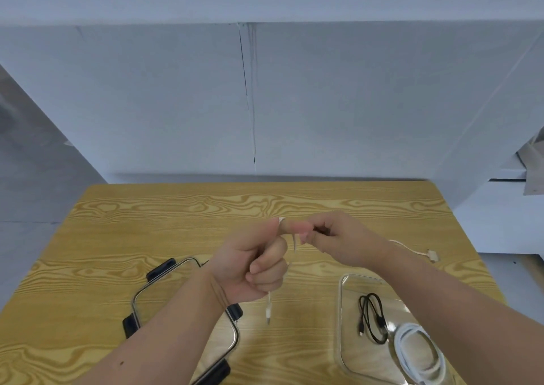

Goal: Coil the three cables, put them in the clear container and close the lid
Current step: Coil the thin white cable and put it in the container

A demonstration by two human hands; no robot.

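Nearest to me, on my right, the clear container [346, 311] stands open on the wooden table [147, 208], and inside it two cables already lie coiled — the black cable [371, 317] and, closer to me, the thick white cable [418, 352]. On my left the lid [188, 270] with its dark clips rests flat on the table, partly under my left forearm. So I judge I am at the third cable, the thin white cable [268, 305], and its coiling is only beginning. My left hand [253, 264] is closed in a fist around it; one plug end hangs down below the fist, and the cable comes out again at my thumb. My right hand [338, 237] pinches the cable just beside that thumb, the fingers almost fully closed, and the rest runs behind my right wrist to the flat connector [431, 252] lying farther on the table. Next I think I must draw this far part in and wind it in loops — keeping the loops small enough for the container.
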